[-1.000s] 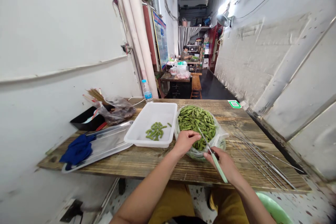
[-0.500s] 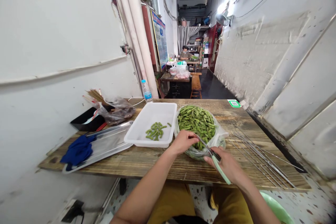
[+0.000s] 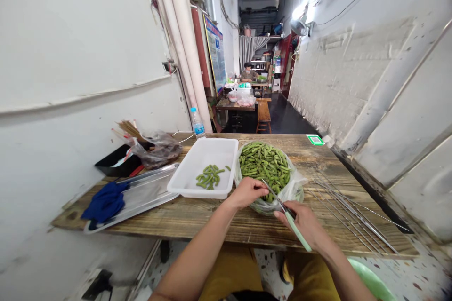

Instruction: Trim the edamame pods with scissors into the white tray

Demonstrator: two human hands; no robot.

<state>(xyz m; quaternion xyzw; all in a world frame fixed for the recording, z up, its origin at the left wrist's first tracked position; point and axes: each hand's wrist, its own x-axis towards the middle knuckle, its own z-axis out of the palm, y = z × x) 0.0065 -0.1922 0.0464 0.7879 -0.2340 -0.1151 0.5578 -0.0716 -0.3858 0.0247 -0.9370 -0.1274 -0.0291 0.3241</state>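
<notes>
A clear plastic bag (image 3: 295, 188) full of green bean pods (image 3: 263, 162) stands on the wooden table (image 3: 212, 218). My left hand (image 3: 247, 193) is closed in a pinch at the bag's near edge, holding a pod at the tips of the scissors. My right hand (image 3: 303, 225) grips pale green-handled scissors (image 3: 286, 214), blades pointing up and left toward the left hand. Left of the bag sits a white plastic tray (image 3: 190, 181) with a small heap of trimmed pods (image 3: 210, 176).
A metal tray (image 3: 148, 193) with a blue cloth (image 3: 104, 202) lies at the left. Behind it are a black tray (image 3: 113, 162), a bag with skewers (image 3: 157, 148) and a water bottle (image 3: 197, 122). Metal skewers (image 3: 349, 211) lie on the right. A person (image 3: 249, 73) sits far down the corridor.
My left hand drew back from the pile to the bag's near edge. The scissors tilted lower and closer to the left hand's fingers.
</notes>
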